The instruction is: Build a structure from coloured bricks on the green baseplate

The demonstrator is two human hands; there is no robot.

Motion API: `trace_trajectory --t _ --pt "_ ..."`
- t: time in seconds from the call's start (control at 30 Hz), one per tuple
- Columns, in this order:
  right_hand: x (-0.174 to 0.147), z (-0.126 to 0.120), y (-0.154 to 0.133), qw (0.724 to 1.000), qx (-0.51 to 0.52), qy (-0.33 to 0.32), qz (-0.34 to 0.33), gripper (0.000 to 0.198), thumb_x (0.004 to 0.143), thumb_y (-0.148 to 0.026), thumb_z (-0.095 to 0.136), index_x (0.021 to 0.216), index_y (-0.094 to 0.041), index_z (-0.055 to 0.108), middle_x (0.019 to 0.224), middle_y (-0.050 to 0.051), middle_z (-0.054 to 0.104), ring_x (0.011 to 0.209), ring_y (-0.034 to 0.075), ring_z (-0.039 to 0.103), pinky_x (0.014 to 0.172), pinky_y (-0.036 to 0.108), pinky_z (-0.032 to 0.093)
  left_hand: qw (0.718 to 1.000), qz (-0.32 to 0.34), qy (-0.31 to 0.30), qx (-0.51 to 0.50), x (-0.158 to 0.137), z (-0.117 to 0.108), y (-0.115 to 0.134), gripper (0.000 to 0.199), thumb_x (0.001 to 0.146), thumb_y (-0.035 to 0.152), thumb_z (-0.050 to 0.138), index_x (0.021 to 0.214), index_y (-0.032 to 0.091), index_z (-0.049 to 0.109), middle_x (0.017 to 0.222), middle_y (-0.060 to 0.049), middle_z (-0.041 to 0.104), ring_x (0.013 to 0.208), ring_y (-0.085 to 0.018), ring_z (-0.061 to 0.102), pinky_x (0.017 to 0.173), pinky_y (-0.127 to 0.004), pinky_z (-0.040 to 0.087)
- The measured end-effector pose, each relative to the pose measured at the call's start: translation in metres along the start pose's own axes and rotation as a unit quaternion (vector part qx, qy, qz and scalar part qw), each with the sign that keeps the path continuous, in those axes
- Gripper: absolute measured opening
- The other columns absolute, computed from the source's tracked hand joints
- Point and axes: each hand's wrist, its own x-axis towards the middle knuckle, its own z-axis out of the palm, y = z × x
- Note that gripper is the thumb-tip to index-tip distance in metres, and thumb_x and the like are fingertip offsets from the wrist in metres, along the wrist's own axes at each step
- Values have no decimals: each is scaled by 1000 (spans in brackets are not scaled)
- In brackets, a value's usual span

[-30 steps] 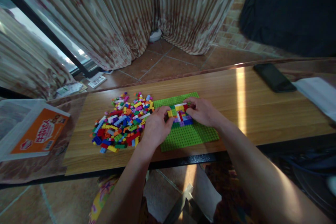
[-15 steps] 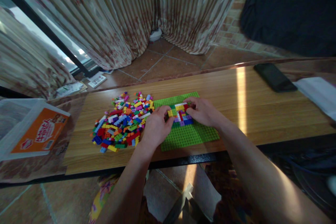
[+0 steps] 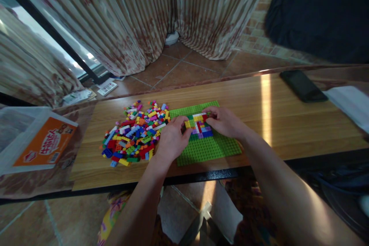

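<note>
A green studded baseplate (image 3: 207, 151) lies on the wooden table, bearing a patch of joined toy building bricks (image 3: 198, 126) in yellow, white, red, blue, purple and green. At the patch's left edge, my left hand (image 3: 173, 136) has its thumb and fingers closed around the side by a yellow brick. My right hand (image 3: 223, 121) pinches the upper right corner near a red brick, its fingertips partly hidden. Both hands touch the patch from opposite sides. Left of the baseplate spreads a heap of loose toy bricks (image 3: 131, 134) in many colours, close to my left hand.
A clear plastic box (image 3: 25, 115) with an orange label stands at the table's left end. Towards the right lie a black phone (image 3: 303, 86) and a white cloth or paper (image 3: 348, 103). Striped curtains (image 3: 121, 19) hang beyond the table's far edge.
Both hands keep their hold at the two sides of the brick patch. Only a slight shift of the whole view shows.
</note>
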Motion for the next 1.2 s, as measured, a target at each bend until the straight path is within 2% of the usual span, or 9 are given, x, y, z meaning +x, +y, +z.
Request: trace_trajectory --t 0.23,0.73,0.87,1.2 --pt "2 0 6 999 30 -3 -24 32 78 -23 54 105 -14 69 66 0 63 56 12 51 55 25 35 1000 1 -4 5 -1 -1 1 20 84 23 62 103 19 61 94 -4 67 80 -18 64 74 -30 51" --pt "4 2 12 999 37 -7 -33 33 76 -19 52 104 -14 69 69 2 65 60 13 54 55 24 38 1000 4 1 3 -2 1 -2 21 84 23 62 104 19 60 94 -4 67 81 -18 64 74 -31 52" --pt "3 0 13 997 59 -34 -47 33 79 -23 52 107 -15 68 67 0 63 57 13 54 52 24 36 1000 4 0 7 -2 0 -2 22 84 23 63 105 20 60 94 -4 67 81 -18 64 75 -31 52" --pt "3 1 11 997 60 -29 -35 32 77 -22 57 106 -15 67 65 -1 63 57 12 54 52 23 36 1000 2 0 6 -2 1 -1 21 84 24 62 105 20 60 94 -4 67 81 -18 64 75 -31 52"
